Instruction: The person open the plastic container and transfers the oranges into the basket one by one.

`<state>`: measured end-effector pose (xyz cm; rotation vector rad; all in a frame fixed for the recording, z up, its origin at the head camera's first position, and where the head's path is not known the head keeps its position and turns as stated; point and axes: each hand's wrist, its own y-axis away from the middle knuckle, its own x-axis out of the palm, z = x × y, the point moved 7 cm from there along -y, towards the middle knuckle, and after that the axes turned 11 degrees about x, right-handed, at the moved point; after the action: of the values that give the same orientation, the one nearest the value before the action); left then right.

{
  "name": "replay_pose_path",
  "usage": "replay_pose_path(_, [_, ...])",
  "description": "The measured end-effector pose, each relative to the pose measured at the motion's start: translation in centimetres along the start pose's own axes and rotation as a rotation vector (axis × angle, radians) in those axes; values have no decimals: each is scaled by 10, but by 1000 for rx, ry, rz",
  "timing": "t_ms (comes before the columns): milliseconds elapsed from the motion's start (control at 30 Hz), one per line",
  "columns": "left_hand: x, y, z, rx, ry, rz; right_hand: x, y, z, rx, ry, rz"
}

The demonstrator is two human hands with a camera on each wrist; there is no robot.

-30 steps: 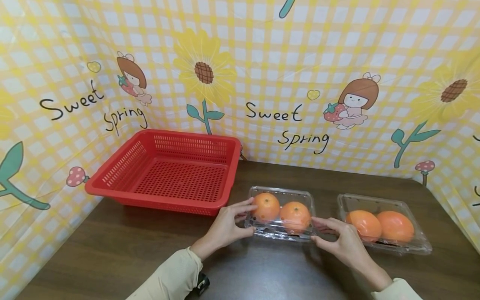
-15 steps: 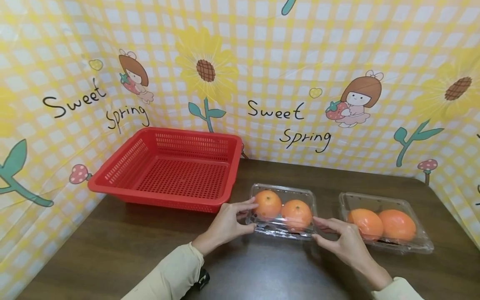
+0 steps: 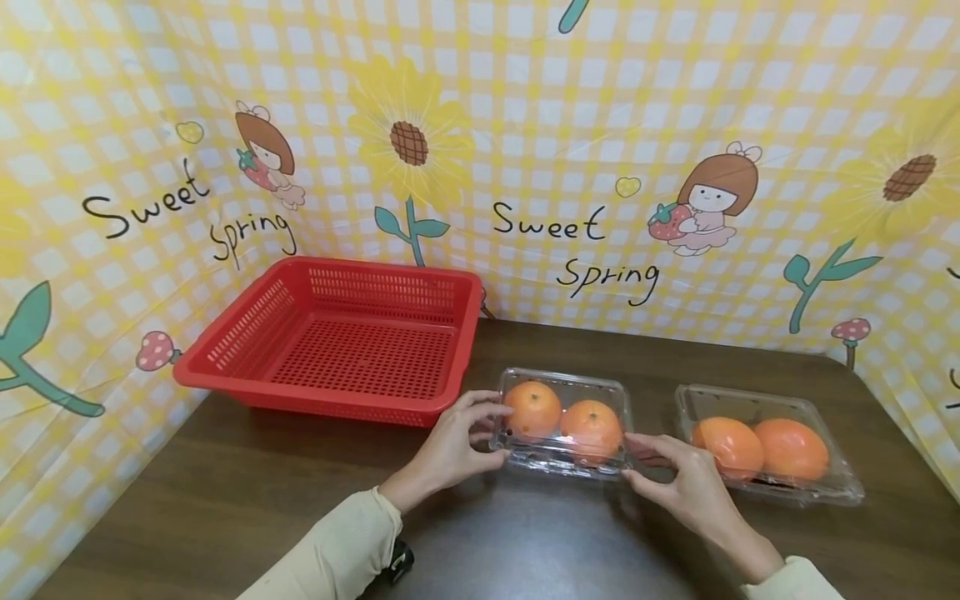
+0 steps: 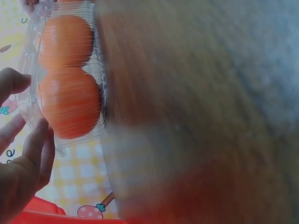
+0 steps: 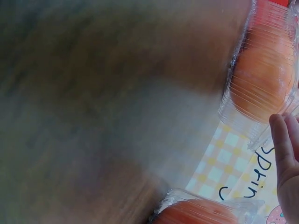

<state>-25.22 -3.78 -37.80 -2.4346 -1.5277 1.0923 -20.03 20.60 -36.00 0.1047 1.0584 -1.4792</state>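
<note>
Clear box (image 3: 564, 427): middle of the table (image 3: 247, 492), well in from the back edge, between the red basket (image 3: 315, 398) toward the back-left and the second box (image 3: 768, 454) toward the right edge.
Left grip (image 3: 448, 450): pinching the left end, thumb at the near corner.
Right grip (image 3: 688, 482): pinching the right end likewise.
Handling: probably thin, slick, flexible plastic, weighted by two oranges (image 3: 532, 408).
Hold: best low, both ends, without squeezing hard.
</note>
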Motion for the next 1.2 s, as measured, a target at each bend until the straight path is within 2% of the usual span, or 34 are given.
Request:
replay_pose_path(133, [0,-2,1,11,19,-12,0,-1,0,5,-26,29])
replay_pose_path(333, [0,-4,0,2,47,-8,1,-3,2,-32,-44,44])
replay_pose_path(567, [-8,-4,-30,9,96,2,1,-2,-1,-34,-56,37])
replay_pose_path(667, [-9,-4,-33,-7,79,13,2,-1,-2,-33,-53,36])
replay_pose_path(833, [-7,-4,-27,-26,70,17,2,-1,-3,-33,-47,34])
replay_pose_path(1033, [0,-4,-2,32,34,-5,2,-1,-3,-29,-39,32])
replay_pose_path(1200, [0,-3,3,61,-24,-5,2,-1,-2,-28,-47,35])
